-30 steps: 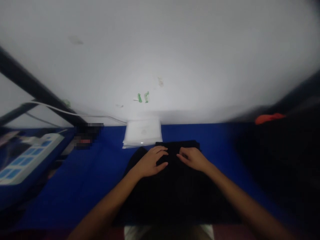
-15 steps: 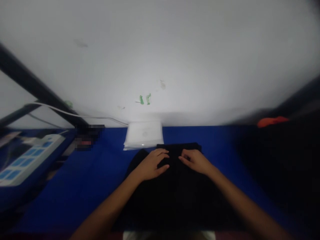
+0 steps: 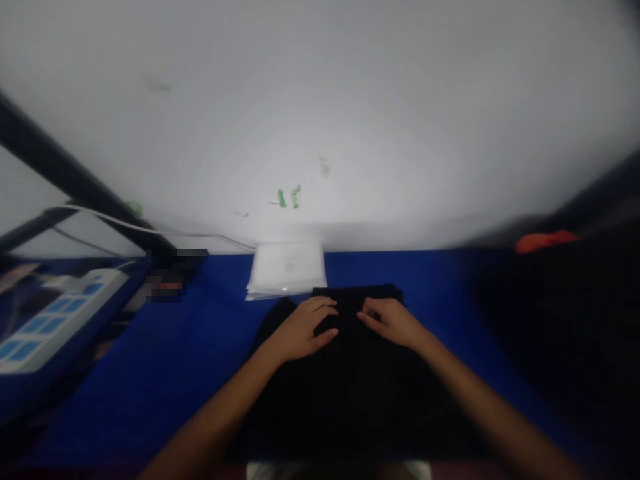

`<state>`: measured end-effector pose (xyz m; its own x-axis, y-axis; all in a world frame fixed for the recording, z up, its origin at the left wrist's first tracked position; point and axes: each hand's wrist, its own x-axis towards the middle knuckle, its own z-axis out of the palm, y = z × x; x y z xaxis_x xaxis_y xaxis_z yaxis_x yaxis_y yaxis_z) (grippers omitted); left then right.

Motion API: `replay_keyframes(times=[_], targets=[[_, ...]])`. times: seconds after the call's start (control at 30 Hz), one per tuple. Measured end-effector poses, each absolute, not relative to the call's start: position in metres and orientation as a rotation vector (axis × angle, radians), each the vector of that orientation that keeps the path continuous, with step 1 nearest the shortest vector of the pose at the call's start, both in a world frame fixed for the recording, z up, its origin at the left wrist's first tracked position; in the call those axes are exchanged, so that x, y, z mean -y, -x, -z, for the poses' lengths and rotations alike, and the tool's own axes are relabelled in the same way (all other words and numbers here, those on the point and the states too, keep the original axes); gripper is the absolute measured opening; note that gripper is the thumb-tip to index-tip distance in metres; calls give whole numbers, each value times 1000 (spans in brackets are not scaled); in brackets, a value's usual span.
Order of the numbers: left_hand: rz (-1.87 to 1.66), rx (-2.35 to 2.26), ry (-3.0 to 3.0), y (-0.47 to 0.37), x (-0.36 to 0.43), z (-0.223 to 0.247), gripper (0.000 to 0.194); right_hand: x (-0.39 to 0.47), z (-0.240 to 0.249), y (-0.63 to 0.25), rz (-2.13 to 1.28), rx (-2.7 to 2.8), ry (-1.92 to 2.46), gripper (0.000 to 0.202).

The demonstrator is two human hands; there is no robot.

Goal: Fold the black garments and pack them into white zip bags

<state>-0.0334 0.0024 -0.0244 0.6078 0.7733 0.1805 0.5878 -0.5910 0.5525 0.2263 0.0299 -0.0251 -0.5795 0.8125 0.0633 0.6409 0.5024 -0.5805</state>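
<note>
Both hands on the black cloth, centre of frame

Black cloth lies on the blue sheet, from mid-frame to the bottom edge; its far edge looks folded over in a flat band, finer creases too dark to read

Left hand: palm down on the cloth, left of centre, fingers loosely bent, thumb well apart from them, nothing seen in the gap
Right hand: just right of centre, near the folded edge, fingers curled in, thumb near the index; can't tell if any cloth is pinched

Surroundings:
- white laptop-like slab, round grey mark on top, just beyond the cloth, slightly left of centre; white cable runs from its back corner to the left edge area
- power strip with blue socket faces, left edge
- dark post, slanting, upper left
- orange-red item, right side, too blurred to name
- pale wall across the top, green marks low on it
</note>
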Motion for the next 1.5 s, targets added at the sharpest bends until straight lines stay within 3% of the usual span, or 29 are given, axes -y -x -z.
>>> replay_keyframes(times=[1.5], targets=[[-568,-1100,-2384,33,-2,25,31,-29,25,-227,-733,2417,1219,24]])
